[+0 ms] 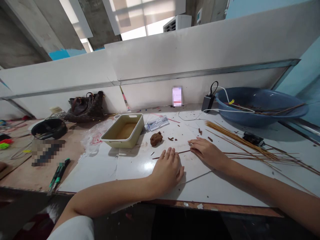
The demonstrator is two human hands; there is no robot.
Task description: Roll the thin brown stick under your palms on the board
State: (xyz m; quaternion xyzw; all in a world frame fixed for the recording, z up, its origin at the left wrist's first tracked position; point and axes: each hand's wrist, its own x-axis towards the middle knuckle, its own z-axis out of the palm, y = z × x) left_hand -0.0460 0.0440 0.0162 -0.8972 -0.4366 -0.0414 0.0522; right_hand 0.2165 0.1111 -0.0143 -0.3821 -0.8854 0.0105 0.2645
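Note:
My left hand (168,169) lies palm down on the white tabletop (140,173), fingers stretched out over a thin dark brown stick (184,152). The stick's left end pokes out past those fingers. At its other end, the fingertips of my right hand (205,151) close on the stick; the exact grip is partly hidden. A rough brown lump (156,139), like clay or dough, sits beyond my left hand, with small brown crumbs (171,138) beside it. Right of my right hand, a bundle of thin tan sticks (228,136) lies across more loose sticks.
A pale rectangular tub (120,144) holds brownish liquid. A large blue basin (260,116) with sticks stands back right, beside a black box (208,102) with white cables. A phone (177,96) leans on the back panel. Green-black pliers (58,175) lie left, a handbag (86,108) behind.

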